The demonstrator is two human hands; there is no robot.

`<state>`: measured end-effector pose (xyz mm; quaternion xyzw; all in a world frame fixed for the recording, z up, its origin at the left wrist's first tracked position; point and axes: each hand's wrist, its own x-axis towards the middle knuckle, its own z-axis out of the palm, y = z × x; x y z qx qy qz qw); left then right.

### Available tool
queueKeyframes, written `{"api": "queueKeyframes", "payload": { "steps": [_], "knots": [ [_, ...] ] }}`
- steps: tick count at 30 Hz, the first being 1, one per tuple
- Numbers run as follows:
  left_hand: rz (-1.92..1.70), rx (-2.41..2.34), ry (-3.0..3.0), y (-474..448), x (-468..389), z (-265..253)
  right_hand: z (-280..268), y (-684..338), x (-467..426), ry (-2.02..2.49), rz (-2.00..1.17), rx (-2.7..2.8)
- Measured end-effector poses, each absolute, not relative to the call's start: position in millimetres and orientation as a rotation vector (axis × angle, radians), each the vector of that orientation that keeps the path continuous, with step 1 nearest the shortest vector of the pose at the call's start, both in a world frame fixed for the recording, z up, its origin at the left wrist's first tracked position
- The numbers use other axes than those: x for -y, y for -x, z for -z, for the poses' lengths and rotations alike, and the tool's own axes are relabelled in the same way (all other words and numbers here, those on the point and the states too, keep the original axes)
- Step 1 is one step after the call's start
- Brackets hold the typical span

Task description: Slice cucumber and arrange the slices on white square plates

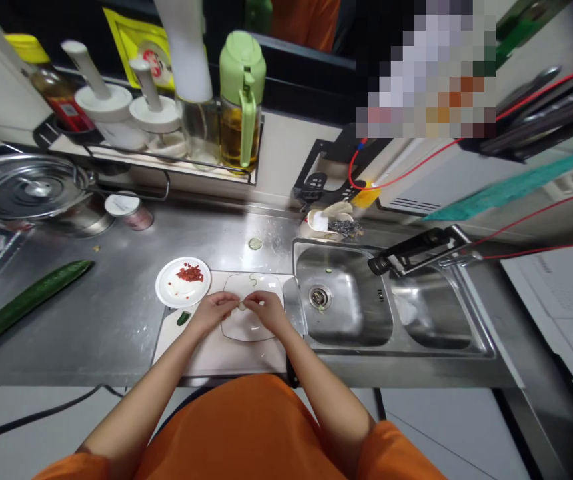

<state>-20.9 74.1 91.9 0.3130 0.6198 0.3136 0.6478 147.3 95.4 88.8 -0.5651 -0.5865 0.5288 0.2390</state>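
My left hand [216,310] and my right hand [267,310] meet fingertip to fingertip over a clear-looking squarish plate [246,331]. Both pinch a small pale thin slice [242,305], which looks like cucumber. A thin curled green strip [253,279] lies on the plate's far part. Under the plate is a white cutting board [206,360], with a dark green cucumber piece [183,318] at its left. A kitchen knife [294,303] lies along the board's right edge, beside my right forearm. Chopped red pieces [190,273] sit on a round white plate [166,293] beyond my left hand.
A long cucumber [31,300] lies on the steel counter at left, near a lidded pot [36,190] and a small jar [130,212]. Right of the board is a double sink [351,313] with a black faucet [411,250]. Behind stands a rack with an oil bottle [241,107].
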Motion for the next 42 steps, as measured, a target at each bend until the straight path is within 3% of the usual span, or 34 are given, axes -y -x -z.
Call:
{"api": "queueKeyframes", "payload": {
  "steps": [6, 13, 23, 33, 42],
  "knots": [
    [-0.602, -1.146, -0.140, 4.2, -73.6, -89.7, -87.5, -162.4, -98.5, 1.417, -1.559, 1.470],
    [-0.592, -1.008, 0.061, -5.0, -79.8, -85.6, -92.1, -173.8, -103.7, 1.410, -1.565, 1.534],
    [-0.773, -1.316, -0.298, -13.9, -99.1, -66.5, -77.3, -179.8, -131.6, 1.504, -1.477, 1.711],
    [-0.735, -1.748, -0.856, -22.5, -123.0, -54.7, -69.5, -175.3, -176.4, 1.596, -1.057, 2.318],
    [-0.703, -1.897, -0.954, -30.6, -126.1, -55.3, -73.2, -168.4, -188.7, 1.584, -0.838, 2.654]
  ]
}}
